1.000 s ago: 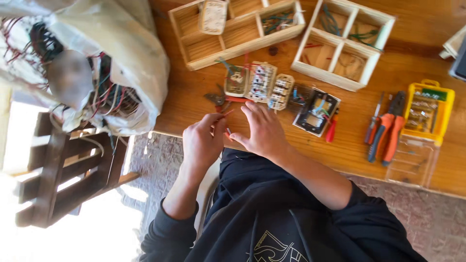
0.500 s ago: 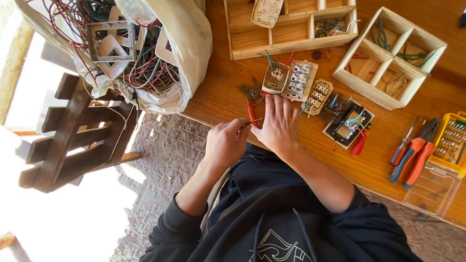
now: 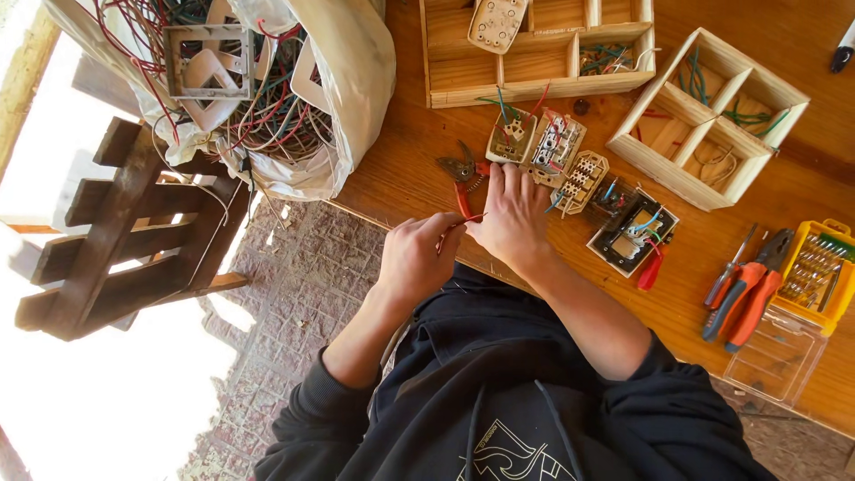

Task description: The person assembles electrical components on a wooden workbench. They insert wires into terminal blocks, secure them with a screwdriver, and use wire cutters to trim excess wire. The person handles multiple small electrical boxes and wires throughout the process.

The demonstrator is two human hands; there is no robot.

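Observation:
My left hand point(image 3: 417, 258) and my right hand point(image 3: 512, 214) meet at the near edge of the wooden table point(image 3: 405, 169). Together they pinch a thin red wire point(image 3: 459, 221) stretched between their fingertips. Just beyond the fingers lie red-handled pliers point(image 3: 463, 178). Past my right hand sit several electrical socket inserts with coloured wires point(image 3: 548, 147) and a black frame with a switch module point(image 3: 631, 233).
A white bag of tangled wires and plastic frames point(image 3: 240, 89) rests at the table's left end. Two wooden divided boxes point(image 3: 534, 53) point(image 3: 708, 116) stand at the back. Orange pliers and a screwdriver point(image 3: 744, 285) and a yellow bit case point(image 3: 815, 276) lie at right. A wooden pallet chair point(image 3: 125, 232) stands on the floor at left.
The view has shifted, so the table and bag sit further right and lower. My hands stay together on the red wire, with the right hand nearer the pliers.

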